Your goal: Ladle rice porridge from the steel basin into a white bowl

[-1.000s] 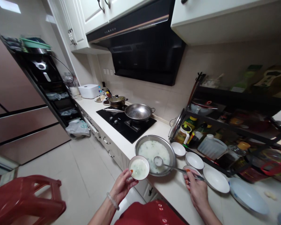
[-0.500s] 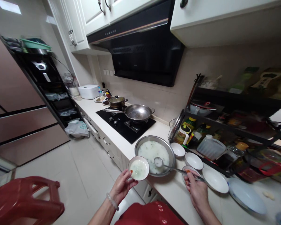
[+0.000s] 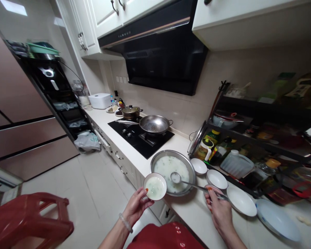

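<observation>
Bowl (image 3: 154,186) one, gripped by left hand (image 3: 137,206), one ladle (image 3: 175,177) clasped by right hand (image 3: 220,211), one basin (image 3: 172,151)

Right hand (image 3: 219,209) hides the ladle (image 3: 191,185) handle's end; top-shelf goods (image 3: 299,86) blurred.

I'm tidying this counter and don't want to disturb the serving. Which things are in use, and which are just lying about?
In use: left hand holding the bowl; right hand holding the ladle; basin of pale soup.
Lying about: wok, lidded pot, spare bowls, plates, red stool.
</observation>
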Available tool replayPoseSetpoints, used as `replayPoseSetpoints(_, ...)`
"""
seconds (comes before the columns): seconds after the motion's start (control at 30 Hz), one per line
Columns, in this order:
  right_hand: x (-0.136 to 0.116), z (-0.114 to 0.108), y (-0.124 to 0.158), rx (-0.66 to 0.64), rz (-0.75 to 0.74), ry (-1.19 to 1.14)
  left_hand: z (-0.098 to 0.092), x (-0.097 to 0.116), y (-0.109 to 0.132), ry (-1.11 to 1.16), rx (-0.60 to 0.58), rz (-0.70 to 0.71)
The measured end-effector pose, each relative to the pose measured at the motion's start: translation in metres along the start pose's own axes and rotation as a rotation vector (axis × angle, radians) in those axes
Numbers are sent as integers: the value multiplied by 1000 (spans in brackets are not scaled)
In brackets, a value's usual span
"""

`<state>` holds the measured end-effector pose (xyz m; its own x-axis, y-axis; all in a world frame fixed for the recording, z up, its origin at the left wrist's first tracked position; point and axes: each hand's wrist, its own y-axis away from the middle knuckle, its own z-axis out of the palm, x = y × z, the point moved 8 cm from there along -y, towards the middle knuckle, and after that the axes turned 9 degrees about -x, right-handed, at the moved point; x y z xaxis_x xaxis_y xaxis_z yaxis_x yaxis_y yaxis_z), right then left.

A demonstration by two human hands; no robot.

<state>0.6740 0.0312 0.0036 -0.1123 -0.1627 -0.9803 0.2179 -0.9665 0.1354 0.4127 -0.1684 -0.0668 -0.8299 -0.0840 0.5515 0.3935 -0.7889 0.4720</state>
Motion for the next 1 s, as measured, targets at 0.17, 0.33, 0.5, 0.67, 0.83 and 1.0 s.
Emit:
replayPoseSetpoints(0.17, -14, 11, 4, -44, -17, -33, 0, 1, 2, 4, 14, -1)
replayPoseSetpoints(0.33, -35, 29, 16, -150, -44, -66, -1, 0, 1, 0, 10, -4)
replayPoseSetpoints(0.5, -38, 43, 27, -232, -41, 12, -4, -1, -1, 7, 13, -6)
replayPoseSetpoints(0.67, -40, 57, 40, -352, -120, 177, -3, -1, 0, 18, 3, -2)
replayPoseSetpoints(0.83, -59, 65, 57, -438, -364, 290, -5, -2, -1, 11, -10, -6)
replayPoseSetpoints(1.0, -59, 47, 46, -341, -375, 272, -3, -2, 0, -3, -18, -2)
